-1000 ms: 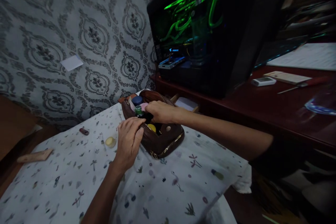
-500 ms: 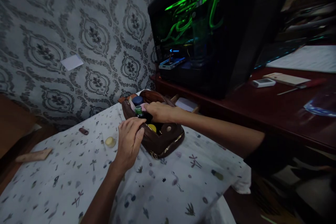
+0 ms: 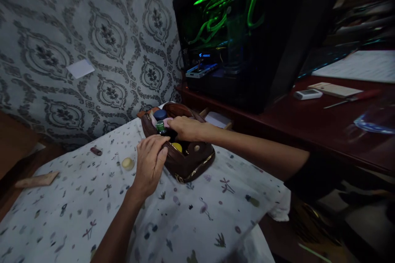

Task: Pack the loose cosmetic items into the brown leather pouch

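An open brown pouch (image 3: 191,163) lies on a white patterned cloth (image 3: 191,222). Inside it show a green-capped bottle (image 3: 160,126), a blue cap (image 3: 160,114), something pink (image 3: 167,121) and a yellow item (image 3: 177,146). My left hand (image 3: 150,165) rests on the pouch's near rim, fingers curled over the edge. My right hand (image 3: 184,128) reaches into the pouch from the right, fingers closed around a dark item I cannot make out, beside the green-capped bottle.
On the cloth lie a small round yellowish lid (image 3: 127,163), a dark reddish tube (image 3: 96,151) and a wooden piece (image 3: 33,180). A computer case with green lights (image 3: 228,33) stands on a dark red desk (image 3: 308,123) to the right. Patterned wall behind.
Both hands stay at the pouch with almost no movement. The view has shifted slightly, so everything sits a little higher and further left.
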The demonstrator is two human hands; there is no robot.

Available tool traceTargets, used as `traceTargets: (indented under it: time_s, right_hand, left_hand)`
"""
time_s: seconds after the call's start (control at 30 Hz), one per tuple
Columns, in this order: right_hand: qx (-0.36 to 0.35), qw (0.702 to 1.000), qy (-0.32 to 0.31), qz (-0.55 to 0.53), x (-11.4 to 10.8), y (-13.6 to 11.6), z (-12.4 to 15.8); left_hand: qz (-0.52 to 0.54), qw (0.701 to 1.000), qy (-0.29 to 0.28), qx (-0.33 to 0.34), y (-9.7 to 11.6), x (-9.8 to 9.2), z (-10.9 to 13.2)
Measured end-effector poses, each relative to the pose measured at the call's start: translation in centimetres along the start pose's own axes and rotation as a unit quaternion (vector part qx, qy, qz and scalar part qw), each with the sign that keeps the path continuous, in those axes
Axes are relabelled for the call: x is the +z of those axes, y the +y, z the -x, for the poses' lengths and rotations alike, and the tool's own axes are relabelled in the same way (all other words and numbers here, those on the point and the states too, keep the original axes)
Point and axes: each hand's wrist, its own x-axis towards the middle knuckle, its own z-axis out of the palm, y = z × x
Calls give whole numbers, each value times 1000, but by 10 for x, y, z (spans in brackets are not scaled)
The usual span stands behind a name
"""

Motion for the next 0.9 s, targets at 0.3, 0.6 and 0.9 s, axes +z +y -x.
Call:
traceTargets:
  time_s: [0.3,0.6,0.9]
  right_hand:
    - [1,1000,8,8,1,0,0]
    - [-21,999,-49,-5,-14,0,4]
    - [-126,983,-125,-55,-26,7,-2]
  left_hand:
    - [-2,1000,-4,-6,-1,0,0]
    - [-4,1000,-6,6,-1,-1,-1]
    - [-3,1000,-8,9,0,-1,-1]
